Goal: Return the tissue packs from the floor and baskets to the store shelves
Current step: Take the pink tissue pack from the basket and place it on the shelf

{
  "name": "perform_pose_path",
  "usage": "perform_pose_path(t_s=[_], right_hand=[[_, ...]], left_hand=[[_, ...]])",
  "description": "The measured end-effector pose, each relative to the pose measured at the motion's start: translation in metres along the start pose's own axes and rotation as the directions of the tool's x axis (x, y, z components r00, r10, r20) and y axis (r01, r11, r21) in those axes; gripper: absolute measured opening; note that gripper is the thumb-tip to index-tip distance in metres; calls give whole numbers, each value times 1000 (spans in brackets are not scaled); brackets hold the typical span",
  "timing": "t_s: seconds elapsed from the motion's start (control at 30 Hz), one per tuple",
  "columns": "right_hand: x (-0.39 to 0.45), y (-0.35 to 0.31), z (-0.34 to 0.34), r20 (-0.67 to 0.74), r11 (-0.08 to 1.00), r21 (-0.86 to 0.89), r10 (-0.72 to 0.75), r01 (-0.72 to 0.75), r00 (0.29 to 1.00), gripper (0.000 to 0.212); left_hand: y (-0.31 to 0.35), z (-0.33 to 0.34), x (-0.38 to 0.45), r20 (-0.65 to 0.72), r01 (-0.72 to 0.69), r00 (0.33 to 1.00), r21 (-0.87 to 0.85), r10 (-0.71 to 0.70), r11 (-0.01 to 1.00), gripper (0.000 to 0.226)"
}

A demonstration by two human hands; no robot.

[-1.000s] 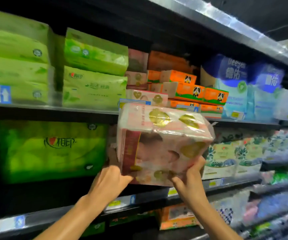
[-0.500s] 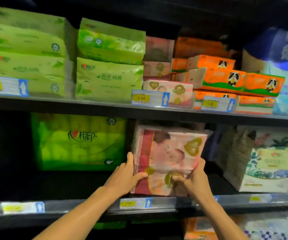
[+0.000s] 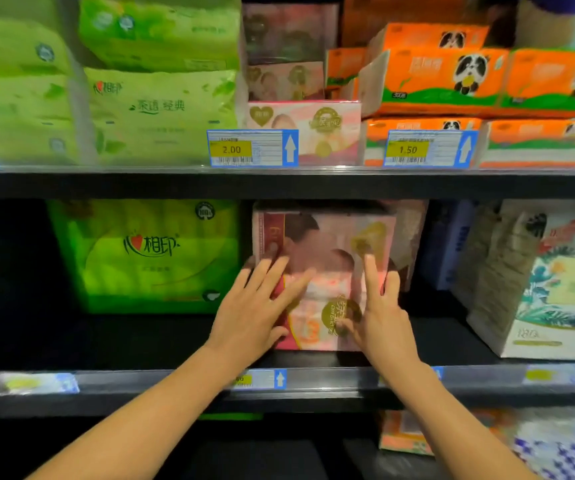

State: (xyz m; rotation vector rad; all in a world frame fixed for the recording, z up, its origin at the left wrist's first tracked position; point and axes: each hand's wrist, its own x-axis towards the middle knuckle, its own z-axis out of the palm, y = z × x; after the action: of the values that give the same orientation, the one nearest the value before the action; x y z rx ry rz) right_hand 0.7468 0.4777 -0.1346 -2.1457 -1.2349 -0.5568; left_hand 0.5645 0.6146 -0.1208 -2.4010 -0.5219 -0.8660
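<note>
Step in hand looks like seating the pink tissue pack [image 3: 327, 271] into its slot on the middle shelf [image 3: 313, 386], between the big green pack [image 3: 147, 254] on its left and the blue and floral packs [image 3: 535, 282] further right. The pack stands upright on the shelf board, printed face out, set back from the front lip, top edge just under the upper shelf [image 3: 279, 183]. To do it well: push flat and even with both palms so it slides straight back and doesn't twist, keep pressure low on the face so the soft wrap doesn't buckle or tip backward, stop once it's square with its neighbours. Probably worth lining it up over the price tag [image 3: 261, 378] on the rail below. Left hand [image 3: 254, 313] is open, fingers spread and straight, fingertips lying on the lower-left part of the pack's face; reads as pressing, not gripping. Right hand [image 3: 379, 313] is also open, fingers extended upward against the right half of the face, thumb near the gold emblem; nothing is pinched or wrapped. Motion blur on the fingertips, so exact contact per finger can't be told. Neither hand carries anything.
</note>
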Motion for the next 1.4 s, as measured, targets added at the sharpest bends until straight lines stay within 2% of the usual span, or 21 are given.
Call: perform_pose_path(t_s=[0.03, 0.1, 0.2, 0.27, 0.3, 0.33, 0.4, 0.43, 0.47, 0.53, 0.7, 0.73, 0.83, 0.9, 0.93, 1.0, 1.03, 1.1, 1.17, 1.27, 1.4], right_hand=[[4, 0, 4, 18, 1000, -17, 15, -15, 1000, 117], [15, -2, 11, 71, 998, -53, 45, -41, 996, 86], [36, -7, 24, 193, 987, -160, 21, 10, 981, 44], [49, -10, 37, 287, 966, -246, 0, 74, 958, 27], [54, -11, 45, 287, 953, -290, -5, 91, 958, 33], [60, -11, 53, 237, 950, -301, -8, 81, 972, 54], [71, -12, 64, 86, 972, -236, 5, 15, 996, 117], [75, -12, 69, 79, 983, -184, 12, 3, 997, 133], [79, -11, 74, 92, 991, -133, 10, 2, 996, 138], [86, -8, 82, 98, 997, -74, 16, -8, 995, 137], [94, -12, 90, 176, 993, -107, 70, -51, 982, 141], [95, -12, 88, 194, 993, -110, 55, -34, 980, 142], [100, -9, 71, 297, 998, -68, 7, 14, 955, 135], [102, -8, 51, 409, 997, -82, 42, -9, 912, 111], [100, -10, 39, 480, 992, -130, 63, 0, 875, 89], [89, -18, 16, 581, 979, -201, 100, 23, 808, 50], [82, -21, 8, 564, 972, -233, 112, 27, 818, 44], [65, -27, -9, 423, 966, -259, 120, -8, 898, 43], [43, -27, -21, 243, 961, -277, 60, 10, 968, 45], [12, -19, -36, 78, 941, -321, -84, 105, 993, 63], [-31, -12, -62, -27, 916, -396, -79, 62, 997, 64]], left_hand=[[0, 3, 5, 57, -26, 998, 27, 24, 999, 129], [-3, 12, 11, 174, 32, 984, 28, -37, 999, 115], [-10, 28, 20, 327, 127, 937, 20, -126, 992, 78], [-15, 34, 23, 357, 203, 912, 31, -201, 979, 58], [-17, 38, 24, 348, 231, 909, 38, -229, 972, 52], [-18, 44, 26, 324, 240, 916, 25, -235, 971, 55], [-20, 53, 27, 267, 200, 945, -10, -191, 980, 83], [-23, 56, 29, 226, 180, 960, -32, -168, 983, 96], [-24, 59, 30, 172, 159, 974, -37, -150, 987, 103], [-30, 71, 33, 80, 133, 988, -27, -131, 991, 104], [-30, 77, 38, 16, 124, 992, -36, -123, 992, 68], [-30, 76, 38, 32, 128, 992, -59, -126, 990, 70], [-31, 63, 40, 198, 149, 972, -121, -124, 981, 105], [-34, 54, 43, 251, 157, 959, -85, -132, 984, 117], [-35, 51, 45, 255, 165, 956, -55, -146, 985, 118], [-28, 31, 45, 289, 188, 941, -18, -175, 982, 107], [-23, 20, 44, 314, 205, 930, -10, -191, 979, 91], [-12, 0, 41, 318, 264, 916, -18, -244, 964, 51], [-5, -17, 37, 251, 195, 950, -18, -184, 981, 33], [0, -24, 33, 166, 91, 983, -77, -77, 993, 39], [9, -34, 27, 136, -16, 990, -164, 39, 986, 45]])
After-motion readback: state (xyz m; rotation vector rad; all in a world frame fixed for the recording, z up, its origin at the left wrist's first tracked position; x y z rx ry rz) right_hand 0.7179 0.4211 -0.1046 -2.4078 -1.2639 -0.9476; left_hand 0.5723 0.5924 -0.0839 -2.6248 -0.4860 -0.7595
